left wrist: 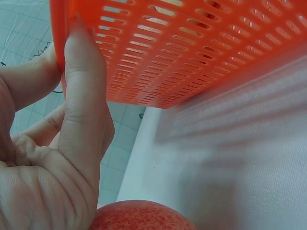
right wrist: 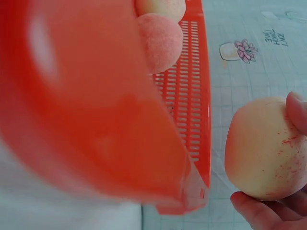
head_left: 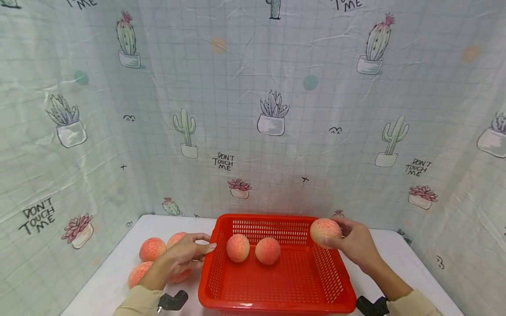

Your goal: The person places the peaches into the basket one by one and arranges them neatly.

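Note:
A red plastic basket (head_left: pixel 276 305) with slotted walls sits on the white table, and two peaches (head_left: pixel 238 248) (head_left: pixel 267 251) lie inside it, toward its left and middle. My left hand (head_left: pixel 186 253) pinches the basket's left rim between thumb and fingers; the left wrist view shows the thumb (left wrist: pixel 84 91) on the outer side. Over the basket's back right corner, my right hand (head_left: pixel 357 243) holds another peach (head_left: pixel 325 232). In the right wrist view that held peach (right wrist: pixel 264 148) is yellowish with red specks, gripped by thumb and fingers.
Several more peaches (head_left: pixel 152 249) lie on the table (head_left: pixel 99 289) left of the basket, partly hidden behind my left hand and forearm. A cactus-print sheet (head_left: pixel 245 87) hangs behind the table and along both sides.

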Demonstrator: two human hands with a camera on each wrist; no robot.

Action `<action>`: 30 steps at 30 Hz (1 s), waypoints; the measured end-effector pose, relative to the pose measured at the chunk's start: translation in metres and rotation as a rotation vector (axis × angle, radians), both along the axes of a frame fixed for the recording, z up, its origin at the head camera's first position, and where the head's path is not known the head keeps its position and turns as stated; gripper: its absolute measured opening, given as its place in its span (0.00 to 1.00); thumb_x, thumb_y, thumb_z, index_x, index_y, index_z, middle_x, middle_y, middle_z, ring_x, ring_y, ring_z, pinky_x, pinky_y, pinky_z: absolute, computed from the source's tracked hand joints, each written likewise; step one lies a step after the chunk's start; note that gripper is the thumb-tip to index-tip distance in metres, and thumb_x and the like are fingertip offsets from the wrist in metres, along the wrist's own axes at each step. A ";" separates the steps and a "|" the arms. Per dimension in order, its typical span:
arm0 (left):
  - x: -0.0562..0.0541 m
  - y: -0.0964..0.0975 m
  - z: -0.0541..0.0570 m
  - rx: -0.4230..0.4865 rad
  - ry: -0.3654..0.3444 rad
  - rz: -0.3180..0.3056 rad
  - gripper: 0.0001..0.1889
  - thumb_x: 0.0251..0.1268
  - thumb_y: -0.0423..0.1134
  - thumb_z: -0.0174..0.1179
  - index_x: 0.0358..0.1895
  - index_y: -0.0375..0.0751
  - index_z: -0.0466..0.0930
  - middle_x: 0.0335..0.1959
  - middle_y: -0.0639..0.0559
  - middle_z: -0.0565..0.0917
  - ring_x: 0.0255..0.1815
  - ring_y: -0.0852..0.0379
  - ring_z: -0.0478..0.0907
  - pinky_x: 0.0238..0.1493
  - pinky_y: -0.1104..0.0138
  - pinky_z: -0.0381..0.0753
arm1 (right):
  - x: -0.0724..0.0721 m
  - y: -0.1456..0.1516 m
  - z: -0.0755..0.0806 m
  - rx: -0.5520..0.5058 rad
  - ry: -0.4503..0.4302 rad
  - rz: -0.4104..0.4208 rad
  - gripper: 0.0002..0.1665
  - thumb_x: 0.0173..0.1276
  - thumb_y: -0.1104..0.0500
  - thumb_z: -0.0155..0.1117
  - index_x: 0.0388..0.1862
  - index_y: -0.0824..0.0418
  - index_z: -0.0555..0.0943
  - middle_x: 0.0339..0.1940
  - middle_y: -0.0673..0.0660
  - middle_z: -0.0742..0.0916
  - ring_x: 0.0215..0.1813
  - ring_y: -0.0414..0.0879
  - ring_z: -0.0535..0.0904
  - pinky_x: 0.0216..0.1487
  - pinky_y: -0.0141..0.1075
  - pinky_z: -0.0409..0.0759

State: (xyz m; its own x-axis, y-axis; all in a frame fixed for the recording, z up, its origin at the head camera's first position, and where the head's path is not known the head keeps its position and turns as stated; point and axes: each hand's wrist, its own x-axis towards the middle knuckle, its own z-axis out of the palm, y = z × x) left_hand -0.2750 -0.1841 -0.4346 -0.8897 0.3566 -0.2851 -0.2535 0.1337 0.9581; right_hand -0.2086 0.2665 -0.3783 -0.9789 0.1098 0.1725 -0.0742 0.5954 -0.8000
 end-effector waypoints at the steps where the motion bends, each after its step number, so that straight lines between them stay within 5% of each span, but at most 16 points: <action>1: 0.000 0.000 0.000 0.000 0.001 -0.002 0.24 0.71 0.42 0.68 0.62 0.32 0.74 0.35 0.49 0.88 0.29 0.59 0.81 0.34 0.68 0.88 | -0.001 -0.001 0.001 0.001 0.004 0.006 0.41 0.59 0.56 0.82 0.69 0.66 0.77 0.64 0.72 0.84 0.62 0.66 0.85 0.53 0.51 0.89; 30: 0.000 -0.002 -0.001 0.025 -0.005 -0.015 0.25 0.70 0.43 0.69 0.62 0.32 0.74 0.31 0.52 0.86 0.26 0.62 0.77 0.28 0.72 0.84 | -0.012 -0.019 0.016 0.081 -0.011 0.110 0.40 0.56 0.55 0.83 0.64 0.71 0.80 0.59 0.69 0.88 0.59 0.61 0.87 0.53 0.50 0.90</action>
State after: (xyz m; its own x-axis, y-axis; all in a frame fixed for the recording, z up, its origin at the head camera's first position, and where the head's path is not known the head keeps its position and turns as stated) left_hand -0.2747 -0.1858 -0.4360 -0.8827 0.3771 -0.2803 -0.2565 0.1131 0.9599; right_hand -0.2202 0.2473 -0.3626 -0.9862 -0.0124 0.1653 -0.1339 0.6471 -0.7506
